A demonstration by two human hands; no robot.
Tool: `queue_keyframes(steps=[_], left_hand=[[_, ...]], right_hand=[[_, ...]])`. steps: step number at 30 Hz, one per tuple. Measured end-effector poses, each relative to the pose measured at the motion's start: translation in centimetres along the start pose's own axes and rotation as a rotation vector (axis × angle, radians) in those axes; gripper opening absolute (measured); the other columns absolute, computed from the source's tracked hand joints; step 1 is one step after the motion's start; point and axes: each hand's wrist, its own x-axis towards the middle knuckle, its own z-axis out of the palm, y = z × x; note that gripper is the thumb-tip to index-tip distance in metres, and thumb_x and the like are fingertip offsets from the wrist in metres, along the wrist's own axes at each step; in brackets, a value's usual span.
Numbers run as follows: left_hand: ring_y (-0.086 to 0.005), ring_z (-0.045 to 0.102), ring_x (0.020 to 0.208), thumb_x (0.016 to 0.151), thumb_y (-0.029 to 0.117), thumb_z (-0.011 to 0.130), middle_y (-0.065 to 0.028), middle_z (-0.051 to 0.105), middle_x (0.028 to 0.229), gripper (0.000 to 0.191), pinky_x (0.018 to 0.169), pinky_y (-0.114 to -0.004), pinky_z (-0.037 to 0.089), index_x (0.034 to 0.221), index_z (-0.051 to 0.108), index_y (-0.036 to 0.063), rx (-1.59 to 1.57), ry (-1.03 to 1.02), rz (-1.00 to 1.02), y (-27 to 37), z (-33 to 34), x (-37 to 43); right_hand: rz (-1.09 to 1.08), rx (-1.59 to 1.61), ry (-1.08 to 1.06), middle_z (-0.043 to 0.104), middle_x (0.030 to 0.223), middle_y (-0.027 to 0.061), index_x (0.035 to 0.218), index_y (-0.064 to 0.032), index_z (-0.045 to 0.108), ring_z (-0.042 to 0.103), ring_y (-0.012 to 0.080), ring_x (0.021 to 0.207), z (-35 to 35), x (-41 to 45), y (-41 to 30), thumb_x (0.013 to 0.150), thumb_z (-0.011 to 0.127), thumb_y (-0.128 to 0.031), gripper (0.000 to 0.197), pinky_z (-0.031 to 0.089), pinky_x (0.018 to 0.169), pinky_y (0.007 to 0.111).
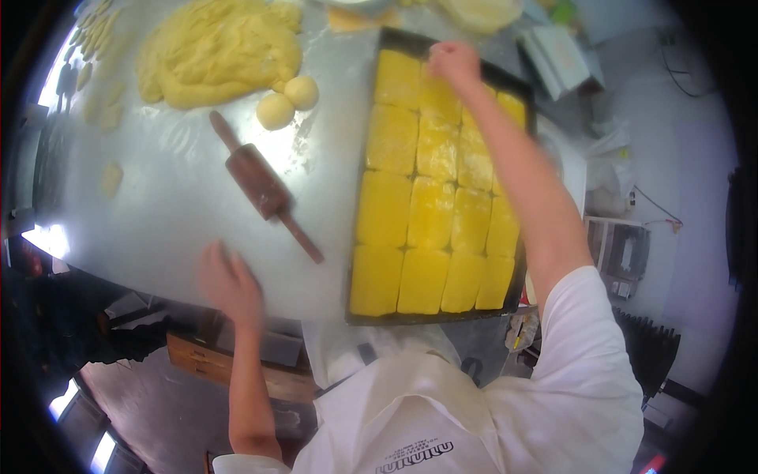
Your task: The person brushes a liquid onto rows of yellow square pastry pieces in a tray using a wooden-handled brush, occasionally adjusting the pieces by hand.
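Observation:
My right hand (455, 64) is over the far end of a dark baking tray (352, 320), its fingers curled in. Whether it holds anything is hidden. Rows of flat yellow dough rectangles (388, 207) fill the tray, and some have a shiny surface. My forearm covers part of the right-hand rows. My left hand (231, 284), blurred, is at the near edge of the metal table, empty with its thumb apart from the fingers. A wooden rolling pin (260, 181) lies slanted beyond it, left of the tray.
A large mound of yellow dough (219, 53) sits at the back left, with two dough balls (289, 102) beside it. Small flat dough pieces (111, 179) lie farther left on the metal table (172, 219). A pale bowl (482, 13) stands behind the tray. A wooden drawer (201, 358) is below the table.

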Motion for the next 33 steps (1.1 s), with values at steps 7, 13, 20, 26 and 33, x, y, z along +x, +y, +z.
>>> queue_keyframes(steps=[7, 13, 20, 26, 33], left_hand=[[-0.0391, 0.049, 0.122, 0.096, 0.018, 0.054, -0.0223, 0.056, 0.129, 0.039, 0.106, -0.049, 0.035, 0.130, 0.053, -0.0015, 0.021, -0.052, -0.013, 0.1, 0.1, 0.2], [-0.0397, 0.050, 0.122, 0.095, 0.016, 0.055, -0.0225, 0.057, 0.128, 0.038, 0.106, -0.049, 0.036, 0.128, 0.055, -0.0019, 0.048, -0.036, 0.011, 0.4, 0.0, 0.3], [-0.0398, 0.051, 0.120, 0.095, 0.016, 0.055, -0.0225, 0.058, 0.126, 0.037, 0.105, -0.048, 0.037, 0.127, 0.055, -0.0039, 0.016, -0.048, 0.014, 0.3, -0.2, 0.4], [-0.0397, 0.051, 0.120, 0.095, 0.015, 0.056, -0.0225, 0.059, 0.126, 0.036, 0.103, -0.049, 0.038, 0.126, 0.056, -0.0036, 0.048, -0.023, 0.019, 0.6, -0.1, 0.4], [-0.0340, 0.052, 0.113, 0.093, 0.010, 0.057, -0.0179, 0.054, 0.128, 0.035, 0.097, -0.041, 0.041, 0.126, 0.055, -0.0015, 0.044, -0.027, 0.067, 0.7, -0.3, 0.5]], right_hand=[[-0.042, 0.262, 0.025, 0.069, 0.076, 0.0095, 0.091, 0.0015, 0.066, 0.072, 0.0187, 0.065, 1.5, -0.2, -1.8, 0.091, 0.064, -0.014, 0.016, 0.056, 0.058, 0.028], [-0.092, 0.019, 0.070, 0.068, 0.071, 0.0103, 0.089, 0.0024, 0.067, 0.070, 0.0187, 0.059, 3.6, 0.8, -3.1, 0.087, 0.062, -0.004, 0.009, 0.056, 0.058, 0.029], [-0.130, 0.052, 0.006, 0.068, 0.073, 0.0108, 0.092, 0.0040, 0.067, 0.070, 0.0184, 0.063, 2.9, 1.0, -2.1, 0.085, 0.062, 0.001, 0.009, 0.058, 0.059, 0.029], [-0.082, 0.500, -0.055, 0.069, 0.087, 0.0135, 0.098, 0.0033, 0.065, 0.071, 0.0195, 0.073, 1.0, 0.4, -1.3, 0.088, 0.061, -0.001, 0.012, 0.059, 0.063, 0.027], [-0.140, 0.150, 0.042, 0.069, 0.084, 0.0111, 0.106, 0.0012, 0.063, 0.069, 0.0169, 0.071, -5.5, -0.2, 3.6, 0.091, 0.059, -0.013, 0.021, 0.055, 0.063, 0.027]])
